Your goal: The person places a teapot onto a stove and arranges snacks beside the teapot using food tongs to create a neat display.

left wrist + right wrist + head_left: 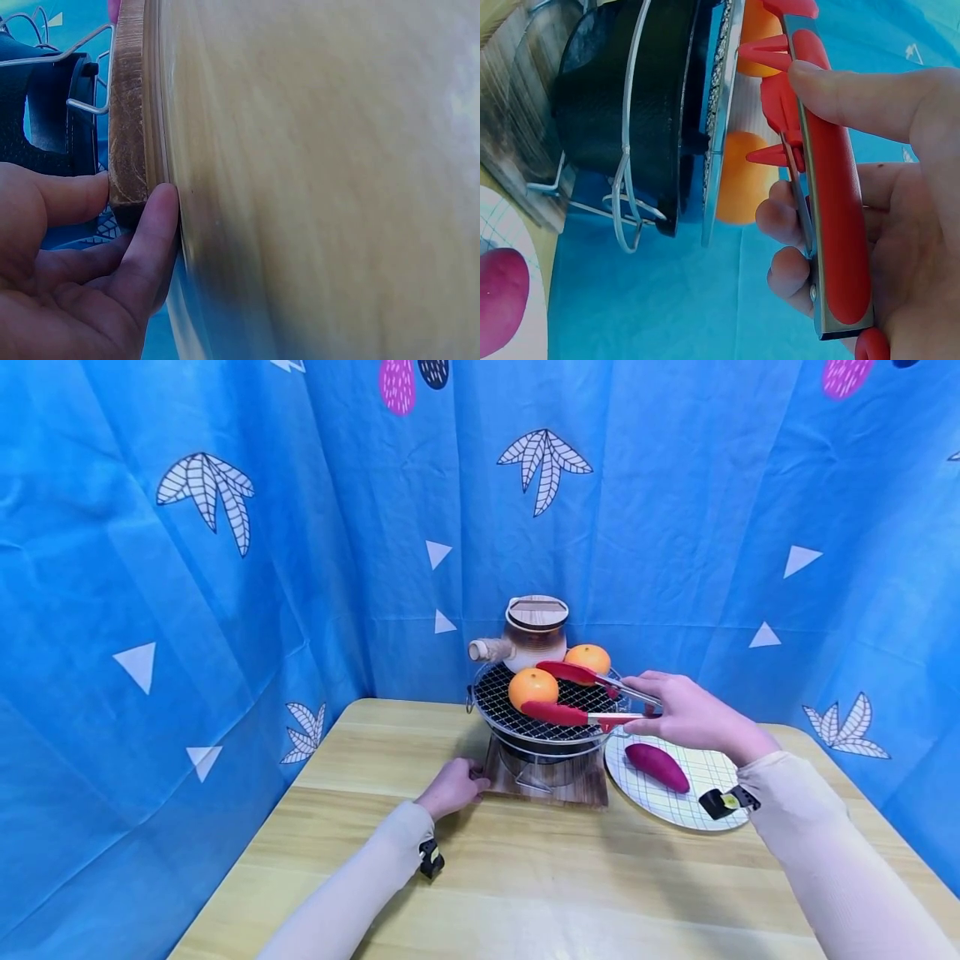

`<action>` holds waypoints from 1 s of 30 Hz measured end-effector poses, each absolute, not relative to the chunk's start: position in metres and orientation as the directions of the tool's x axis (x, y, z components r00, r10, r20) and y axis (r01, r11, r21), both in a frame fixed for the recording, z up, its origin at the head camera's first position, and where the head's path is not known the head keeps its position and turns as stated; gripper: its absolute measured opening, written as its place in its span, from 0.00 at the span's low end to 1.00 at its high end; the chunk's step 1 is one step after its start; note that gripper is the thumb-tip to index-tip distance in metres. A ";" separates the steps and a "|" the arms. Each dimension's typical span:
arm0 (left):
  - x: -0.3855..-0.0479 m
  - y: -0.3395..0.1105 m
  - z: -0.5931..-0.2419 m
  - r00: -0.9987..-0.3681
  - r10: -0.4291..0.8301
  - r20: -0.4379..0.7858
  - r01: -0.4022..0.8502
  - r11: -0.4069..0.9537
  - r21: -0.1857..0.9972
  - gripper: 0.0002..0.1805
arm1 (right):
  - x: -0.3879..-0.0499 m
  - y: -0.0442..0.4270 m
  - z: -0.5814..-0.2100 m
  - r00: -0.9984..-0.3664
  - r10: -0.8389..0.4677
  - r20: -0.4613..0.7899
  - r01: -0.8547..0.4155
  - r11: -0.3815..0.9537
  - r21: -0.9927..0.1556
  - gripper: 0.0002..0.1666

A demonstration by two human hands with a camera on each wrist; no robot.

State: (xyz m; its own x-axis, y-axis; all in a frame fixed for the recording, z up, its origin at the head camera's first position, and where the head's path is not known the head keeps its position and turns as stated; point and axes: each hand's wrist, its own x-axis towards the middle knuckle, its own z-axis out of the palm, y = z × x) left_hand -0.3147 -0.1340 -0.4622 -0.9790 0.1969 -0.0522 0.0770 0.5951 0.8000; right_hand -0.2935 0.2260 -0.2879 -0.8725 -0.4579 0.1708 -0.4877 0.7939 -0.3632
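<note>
Right fingers [789,271] hold the tongs [834,187] and left fingers [154,240] pinch the board [510,785] under the grill [497,697], but the near orange [533,687] on the grill could roll off if the tongs squeeze crooked.

I have metal tongs [832,187] in my right hand [690,712], red-gripped and red-tipped, their arms spread. Left of that hand, a round, glossy orange [531,687] sits by the tips; from here I can't tell if they touch. A brown wooden board [577,793] lies flat, its left end pinched in my left hand [452,787].
</note>
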 end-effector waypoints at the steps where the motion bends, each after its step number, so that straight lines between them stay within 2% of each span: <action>1: -0.314 -0.134 -0.463 -0.979 0.197 -0.054 0.076 0.597 0.799 0.22 | -0.293 0.226 -0.289 -0.872 -0.459 0.171 -0.489 0.795 -0.360 0.44; 7: -0.315 -0.134 -0.464 -0.978 0.201 -0.047 0.083 0.590 0.803 0.18 | -0.292 0.230 -0.288 -0.865 -0.459 0.204 -0.502 0.792 -0.346 0.43; 18: -0.316 -0.134 -0.463 -0.978 0.202 -0.050 0.081 0.590 0.803 0.18 | -0.280 0.250 -0.286 -0.881 -0.430 0.199 -0.474 0.808 -0.351 0.46; 30: -0.317 -0.135 -0.465 -0.977 0.209 -0.051 0.085 0.592 0.802 0.17 | -0.257 0.283 -0.285 -0.887 -0.397 0.237 -0.454 0.844 -0.286 0.47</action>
State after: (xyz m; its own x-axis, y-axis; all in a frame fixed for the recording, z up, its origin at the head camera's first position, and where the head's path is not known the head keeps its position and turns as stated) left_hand -0.3166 -0.1349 -0.4652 -0.9766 0.2090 -0.0509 0.0848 0.5916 0.8017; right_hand -0.2571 0.2832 -0.2847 -0.8867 -0.3969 0.2372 -0.4542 0.8438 -0.2859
